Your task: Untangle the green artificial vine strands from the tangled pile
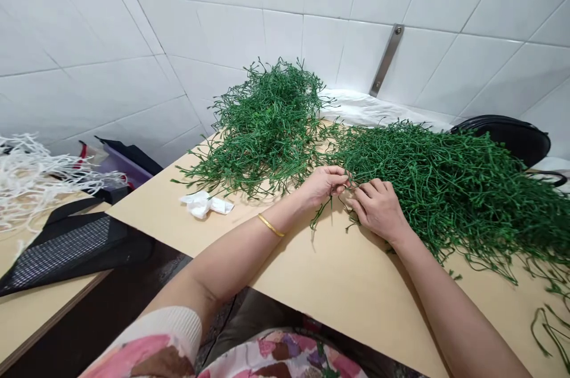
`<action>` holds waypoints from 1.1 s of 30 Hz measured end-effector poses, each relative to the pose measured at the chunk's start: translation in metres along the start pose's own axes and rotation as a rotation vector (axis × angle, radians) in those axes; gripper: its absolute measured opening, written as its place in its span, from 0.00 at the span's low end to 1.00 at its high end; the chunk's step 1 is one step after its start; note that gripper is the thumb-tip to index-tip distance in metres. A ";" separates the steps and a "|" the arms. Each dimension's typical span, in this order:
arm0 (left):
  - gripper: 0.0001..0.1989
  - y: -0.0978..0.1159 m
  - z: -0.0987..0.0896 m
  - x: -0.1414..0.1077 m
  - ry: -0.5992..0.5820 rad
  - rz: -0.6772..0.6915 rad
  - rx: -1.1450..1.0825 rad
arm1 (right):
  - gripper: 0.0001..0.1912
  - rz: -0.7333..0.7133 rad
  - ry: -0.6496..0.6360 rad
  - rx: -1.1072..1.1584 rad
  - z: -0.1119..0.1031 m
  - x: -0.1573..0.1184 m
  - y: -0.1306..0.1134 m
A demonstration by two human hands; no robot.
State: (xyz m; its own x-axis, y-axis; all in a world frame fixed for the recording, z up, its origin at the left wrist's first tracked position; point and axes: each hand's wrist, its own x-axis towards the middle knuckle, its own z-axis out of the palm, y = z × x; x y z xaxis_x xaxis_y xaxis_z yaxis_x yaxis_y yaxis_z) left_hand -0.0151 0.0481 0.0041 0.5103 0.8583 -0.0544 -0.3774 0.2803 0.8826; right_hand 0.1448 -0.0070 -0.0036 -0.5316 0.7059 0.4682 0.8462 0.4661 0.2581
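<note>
Two heaps of thin green cords with small knotted ends lie on the light wooden table (285, 247): a left heap (271, 123) and a larger right heap (445, 182). Between them, at the near side, my left hand (327, 183) pinches a green cord (317, 215) between thumb and fingers, its end dangling over the tabletop. My right hand (378, 207) is close beside it, at the edge of the right heap. Its fingers are bent together over green strands, partly hidden, and appear to grip a cord there.
A crumpled white tissue (205, 204) lies near the left edge. White cords (40, 173) and a black mesh piece (62, 247) are on another table at left. A black round case (503, 135) sits behind the right heap. White plastic (378, 108) lies along the tiled wall.
</note>
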 end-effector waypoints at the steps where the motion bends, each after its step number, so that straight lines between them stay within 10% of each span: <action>1: 0.07 -0.001 -0.001 0.001 0.009 0.007 0.001 | 0.15 -0.009 -0.009 -0.012 -0.005 -0.001 -0.001; 10: 0.05 -0.001 0.009 -0.007 -0.061 -0.041 0.066 | 0.15 0.197 0.315 0.202 -0.022 -0.024 -0.006; 33: 0.06 -0.015 0.017 -0.007 0.073 -0.101 0.009 | 0.09 0.216 0.189 0.194 -0.015 -0.033 -0.020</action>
State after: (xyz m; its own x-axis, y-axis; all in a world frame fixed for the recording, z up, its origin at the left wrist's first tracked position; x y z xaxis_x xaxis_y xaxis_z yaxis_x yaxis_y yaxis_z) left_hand 0.0000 0.0302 -0.0002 0.4873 0.8551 -0.1773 -0.3194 0.3635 0.8751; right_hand 0.1457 -0.0476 -0.0117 -0.3090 0.6963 0.6478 0.9065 0.4217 -0.0209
